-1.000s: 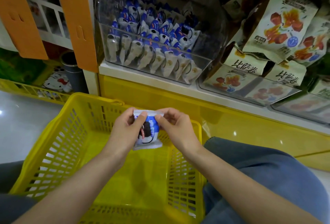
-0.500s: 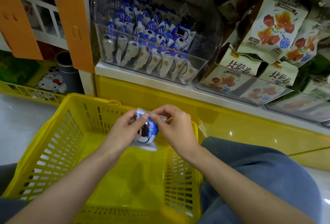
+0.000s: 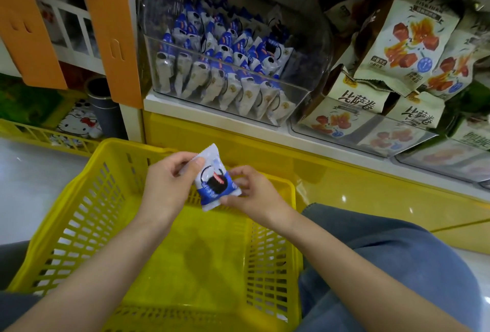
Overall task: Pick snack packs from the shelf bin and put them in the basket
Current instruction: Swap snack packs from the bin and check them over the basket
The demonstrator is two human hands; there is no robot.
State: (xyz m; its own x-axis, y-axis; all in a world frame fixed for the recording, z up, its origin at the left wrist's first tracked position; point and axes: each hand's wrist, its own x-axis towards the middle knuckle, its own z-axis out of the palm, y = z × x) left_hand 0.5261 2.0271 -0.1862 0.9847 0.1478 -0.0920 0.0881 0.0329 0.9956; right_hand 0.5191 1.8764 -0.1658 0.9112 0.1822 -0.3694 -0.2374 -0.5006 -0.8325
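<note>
A blue-and-white snack pack (image 3: 213,180) with a dark cookie picture hangs tilted above the far side of the yellow basket (image 3: 87,215). My left hand (image 3: 169,186) pinches its upper left edge. My right hand (image 3: 254,194) pinches its lower right side. The basket's floor shows nothing on it. Behind it, on the white shelf, a clear bin (image 3: 299,93) holds several rows of the same blue-and-white packs (image 3: 225,66).
Beige snack bags (image 3: 408,40) fill clear bins to the right of the snack bin. Orange uprights (image 3: 111,29) stand at the shelf's left. A dark cylinder (image 3: 104,109) and another yellow basket (image 3: 39,133) sit on the floor at left. My blue-jeaned knee (image 3: 384,265) is beside the basket.
The pack has turned from upright to tilted, its top now leaning left. My right hand slid from the pack's top edge down to its lower right side.
</note>
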